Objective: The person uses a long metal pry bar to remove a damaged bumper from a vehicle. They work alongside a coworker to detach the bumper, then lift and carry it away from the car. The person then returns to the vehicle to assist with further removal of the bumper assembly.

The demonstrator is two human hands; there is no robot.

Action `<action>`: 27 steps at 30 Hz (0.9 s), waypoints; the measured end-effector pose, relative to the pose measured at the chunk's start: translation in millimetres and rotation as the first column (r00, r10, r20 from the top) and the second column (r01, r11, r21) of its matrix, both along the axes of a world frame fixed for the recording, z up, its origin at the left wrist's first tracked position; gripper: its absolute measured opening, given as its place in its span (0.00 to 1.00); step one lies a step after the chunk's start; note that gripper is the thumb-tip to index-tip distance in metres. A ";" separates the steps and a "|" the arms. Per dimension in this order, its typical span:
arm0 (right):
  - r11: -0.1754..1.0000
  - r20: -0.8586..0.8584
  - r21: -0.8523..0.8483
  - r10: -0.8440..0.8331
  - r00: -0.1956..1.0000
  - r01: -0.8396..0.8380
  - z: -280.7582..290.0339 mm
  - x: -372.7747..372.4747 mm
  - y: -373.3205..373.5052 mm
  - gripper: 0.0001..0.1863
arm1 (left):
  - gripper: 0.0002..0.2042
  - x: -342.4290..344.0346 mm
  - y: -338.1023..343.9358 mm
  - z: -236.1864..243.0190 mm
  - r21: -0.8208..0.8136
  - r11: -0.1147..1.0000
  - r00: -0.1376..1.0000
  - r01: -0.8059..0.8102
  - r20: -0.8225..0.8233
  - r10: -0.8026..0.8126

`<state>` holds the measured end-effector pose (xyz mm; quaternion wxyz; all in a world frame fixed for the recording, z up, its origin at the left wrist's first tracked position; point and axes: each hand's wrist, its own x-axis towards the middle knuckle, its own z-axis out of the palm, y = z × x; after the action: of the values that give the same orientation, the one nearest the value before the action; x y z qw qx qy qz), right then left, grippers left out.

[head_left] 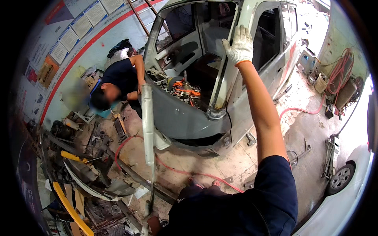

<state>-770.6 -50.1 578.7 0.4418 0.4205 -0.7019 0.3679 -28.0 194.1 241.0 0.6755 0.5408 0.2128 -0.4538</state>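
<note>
My right hand [239,46], in a white knit glove, rests open with fingers spread against the upper front pillar [228,78] of a stripped grey van body [185,118]. The windscreen opening shows tools and orange parts [185,88] inside. At the lower edge, my left hand [152,217], partly hidden, is closed on a long, narrow pale metal piece [149,126], which stands upright beside the van's front panel.
A co-worker [120,76] bends at the van's front left. Scrap panels and yellow strips [73,204] lie at the left. A red hose [177,169] crosses the floor. A jack [330,153], coiled hoses [340,74] and a white car [350,200] are at the right.
</note>
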 end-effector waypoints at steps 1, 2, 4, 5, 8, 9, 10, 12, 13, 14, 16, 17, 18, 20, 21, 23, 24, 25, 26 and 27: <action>0.998 0.048 0.045 -0.052 0.998 0.049 -7.3 -0.1 -13.4 0.40 | 0.37 5.8 8.2 -1.6 0.008 1.000 1.000 -0.023 0.011 0.023; 0.996 0.092 0.047 -0.076 0.993 0.072 -11.3 10.5 -17.5 0.40 | 0.36 12.0 16.0 -2.5 0.014 0.999 0.998 -0.051 0.023 0.050; 0.991 0.130 0.060 -0.127 0.983 0.120 -16.6 14.4 -20.5 0.39 | 0.35 20.0 21.0 -8.3 0.018 0.997 0.997 -0.069 0.038 0.068; 0.990 0.124 0.069 -0.127 0.984 0.119 -22.3 19.7 -15.8 0.38 | 0.35 23.4 29.9 -9.4 0.028 0.996 0.996 -0.079 0.045 0.078; 0.991 0.138 0.111 -0.094 0.986 0.079 -38.5 28.4 -2.0 0.37 | 0.33 28.5 25.4 -17.9 0.045 0.995 0.995 -0.084 0.062 0.082; 0.986 0.158 0.151 -0.099 0.982 0.075 -45.7 34.5 0.8 0.37 | 0.33 29.9 25.0 -20.2 0.041 0.995 0.994 -0.089 0.065 0.086; 0.980 0.178 0.189 -0.096 0.979 0.062 -53.6 41.6 3.5 0.37 | 0.33 31.8 23.8 -22.5 0.040 0.995 0.994 -0.093 0.066 0.090; 0.965 0.207 0.260 -0.097 0.974 0.041 -65.4 59.6 12.0 0.38 | 0.32 32.5 16.6 -27.5 0.029 0.996 0.994 -0.090 0.066 0.087; 0.955 0.217 0.296 -0.100 0.971 0.032 -71.1 69.3 17.3 0.38 | 0.31 34.0 13.9 -29.5 0.020 0.996 0.994 -0.086 0.062 0.085; 0.934 0.252 0.358 -0.094 0.963 -0.003 -74.2 77.5 22.9 0.38 | 0.31 34.8 9.3 -31.2 0.004 0.996 0.995 -0.084 0.054 0.084; 0.960 0.223 0.278 -0.032 0.974 -0.032 -98.3 89.0 23.7 0.40 | 0.30 35.5 -5.7 -35.1 -0.024 0.996 0.995 -0.084 0.044 0.085; 0.964 0.235 0.257 0.006 0.972 -0.068 -105.7 95.2 26.4 0.41 | 0.30 37.4 -12.9 -36.7 -0.041 0.996 0.996 -0.080 0.036 0.081; 0.965 0.252 0.246 0.026 0.967 -0.090 -111.9 102.2 28.4 0.41 | 0.29 37.2 -21.3 -38.0 -0.061 0.995 0.996 -0.078 0.026 0.080; 0.964 0.258 0.236 0.063 0.964 -0.126 -124.5 112.6 36.1 0.41 | 0.28 37.1 -37.5 -40.6 -0.093 0.993 0.998 -0.068 0.008 0.069; 0.959 0.274 0.242 0.080 0.958 -0.149 -129.8 120.1 41.7 0.41 | 0.28 38.4 -42.3 -41.8 -0.103 0.992 0.997 -0.071 0.001 0.071; 0.948 0.304 0.254 0.112 0.946 -0.194 -139.3 135.1 54.3 0.42 | 0.27 41.6 -49.4 -44.3 -0.116 0.990 0.997 -0.075 -0.004 0.075; 0.942 0.306 0.257 0.133 0.943 -0.217 -146.6 142.4 59.7 0.43 | 0.27 44.1 -51.2 -45.1 -0.122 0.989 0.997 -0.078 -0.005 0.078; 0.933 0.332 0.262 0.153 0.931 -0.247 -151.6 149.0 64.6 0.43 | 0.26 46.8 -51.8 -45.9 -0.123 0.989 0.996 -0.087 -0.012 0.087; 0.925 0.355 0.261 0.172 0.919 -0.274 -152.9 155.3 68.7 0.42 | 0.26 50.4 -54.1 -46.7 -0.128 0.987 0.996 -0.094 -0.010 0.094; 0.918 0.379 0.260 0.190 0.906 -0.301 -153.7 161.0 73.0 0.42 | 0.26 53.9 -55.6 -47.6 -0.134 0.986 0.995 -0.099 -0.016 0.097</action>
<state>-609.5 22.9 425.0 0.1888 0.4996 -0.7584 0.3736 25.9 138.5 193.4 0.7310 0.4806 0.2112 -0.4359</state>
